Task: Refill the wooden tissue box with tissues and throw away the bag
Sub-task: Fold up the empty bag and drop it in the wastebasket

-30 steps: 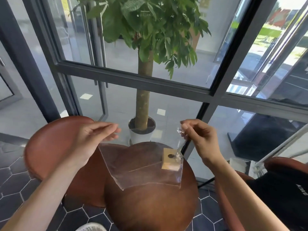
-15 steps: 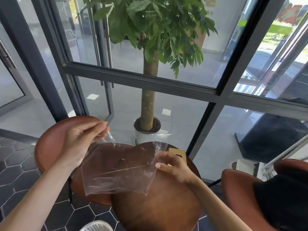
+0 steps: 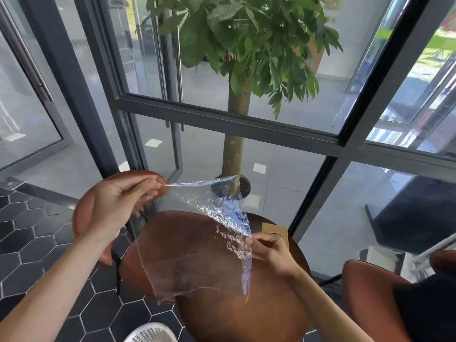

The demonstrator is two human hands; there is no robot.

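Observation:
A clear, crinkled plastic bag (image 3: pixel 197 255) hangs in the air above the round brown table (image 3: pixel 259 317). My left hand (image 3: pixel 118 206) pinches its upper left corner. My right hand (image 3: pixel 269 250) grips the bag's right edge lower down, over the table. The bag looks empty and folds diagonally between the two hands. The wooden tissue box (image 3: pixel 275 230) stands at the table's far edge, mostly hidden behind my right hand; only its light top corner shows.
A white mesh waste basket (image 3: pixel 150 333) peeks in at the bottom edge, left of the table. Brown chairs stand at the left (image 3: pixel 84 218) and right (image 3: pixel 370 292). A potted tree (image 3: pixel 234 144) and a glass wall with dark frames lie beyond the table.
My right hand dropped from the bag's top right corner down to its right edge and pulled inward. The bag shifted left and crumpled into a diagonal fold. The view moved left.

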